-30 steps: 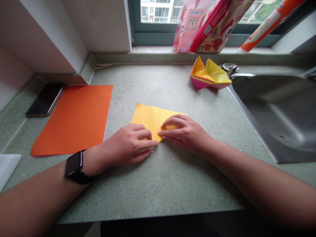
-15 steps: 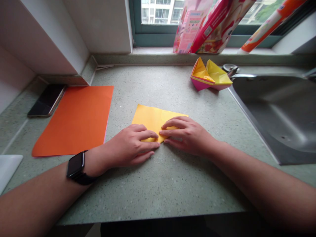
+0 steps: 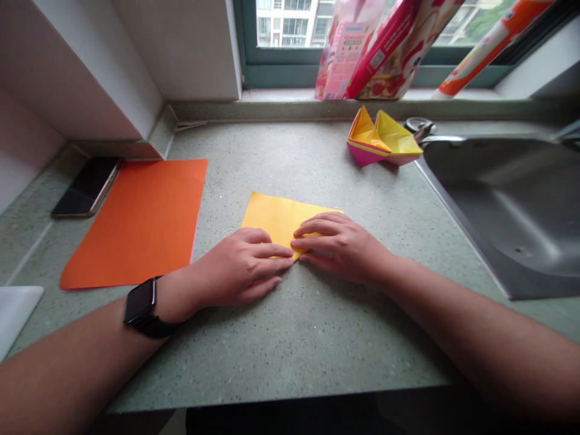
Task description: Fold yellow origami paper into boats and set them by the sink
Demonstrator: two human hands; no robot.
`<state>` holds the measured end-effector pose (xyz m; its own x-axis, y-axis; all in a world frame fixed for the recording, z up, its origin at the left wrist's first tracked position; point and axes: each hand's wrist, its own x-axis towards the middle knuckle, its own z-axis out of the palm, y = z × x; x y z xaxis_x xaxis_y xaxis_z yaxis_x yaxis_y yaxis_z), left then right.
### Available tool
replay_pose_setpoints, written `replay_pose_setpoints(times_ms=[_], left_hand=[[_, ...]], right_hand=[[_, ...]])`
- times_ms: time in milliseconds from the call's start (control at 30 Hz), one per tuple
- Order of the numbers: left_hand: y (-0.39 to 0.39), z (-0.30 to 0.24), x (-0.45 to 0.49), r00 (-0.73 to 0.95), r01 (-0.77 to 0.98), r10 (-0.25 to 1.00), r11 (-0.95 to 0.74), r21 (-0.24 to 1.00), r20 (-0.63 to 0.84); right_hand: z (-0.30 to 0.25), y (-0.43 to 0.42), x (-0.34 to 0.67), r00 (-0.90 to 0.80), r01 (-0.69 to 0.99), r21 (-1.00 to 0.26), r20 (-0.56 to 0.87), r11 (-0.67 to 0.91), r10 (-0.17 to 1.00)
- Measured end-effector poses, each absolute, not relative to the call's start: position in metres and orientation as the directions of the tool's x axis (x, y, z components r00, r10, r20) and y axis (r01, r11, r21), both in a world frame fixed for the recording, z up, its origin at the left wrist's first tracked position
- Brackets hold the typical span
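2 bare hands meet on a folded sheet of yellow paper [image 3: 274,220] at the centre of my feed, lying on a speckled green stone counter [image 3: 290,344]. From my remote view, the sheet lies straight ahead of the person and between the left hand [image 3: 238,266] and the right hand [image 3: 339,246]. Its long axis runs roughly side to side, tilting slightly down to the right. Neither hand clearly has the nearer claim: their fingertips nearly touch above the sheet's near point, with the left hand over its lower left and the right hand over its lower right.

I see 2 relaxed, mostly flat hands, with their fingers extended and slightly curved on the paper. Neither looks closed in a pinch or a grip, though the thumbs and the undersides of the fingers are hidden, so I cannot tell exactly how much contact each makes. The visible paper is warm yellow and flat, with a faint crease and a straight far edge. Its near part disappears beneath the fingers.

To the left lie a flat orange sheet [image 3: 136,223] and a dark phone [image 3: 86,187]. A black smartwatch [image 3: 140,302] sits on the left wrist. Ahead and to the right, a pink-and-yellow paper boat [image 3: 380,139] rests beside a steel sink [image 3: 498,211].
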<state>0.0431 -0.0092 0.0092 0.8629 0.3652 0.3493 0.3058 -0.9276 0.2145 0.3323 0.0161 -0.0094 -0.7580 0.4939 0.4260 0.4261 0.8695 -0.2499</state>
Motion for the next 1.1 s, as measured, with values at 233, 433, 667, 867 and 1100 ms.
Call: replay_pose_setpoints(times_ms=[233,433,667,867,1100], left_hand=[[-0.0094,0.0097,0.0430,0.864,0.309,0.370,-0.925,0.221,0.342],[-0.0090,0.0080,0.0417,0.847,0.312,0.401,-0.907,0.283,0.349],[-0.0076,0.0048,0.0408,0.786,0.368,0.490,-0.861,0.352,0.378],[-0.0082,0.0056,0.0404,0.817,0.369,0.459,-0.881,0.296,0.350],[-0.0077,0.0063,0.0409,0.841,0.364,0.434,-0.895,0.257,0.323]], right_hand=[[-0.0092,0.0154,0.3325,-0.757,0.444,-0.252,0.409,0.860,0.510],[-0.0091,0.0154,0.3329,-0.762,0.440,-0.255,0.401,0.861,0.508],[-0.0097,0.0155,0.3327,-0.762,0.441,-0.235,0.412,0.866,0.500],[-0.0090,0.0150,0.3320,-0.759,0.447,-0.236,0.409,0.863,0.506],[-0.0086,0.0139,0.3302,-0.749,0.460,-0.240,0.413,0.855,0.518]])
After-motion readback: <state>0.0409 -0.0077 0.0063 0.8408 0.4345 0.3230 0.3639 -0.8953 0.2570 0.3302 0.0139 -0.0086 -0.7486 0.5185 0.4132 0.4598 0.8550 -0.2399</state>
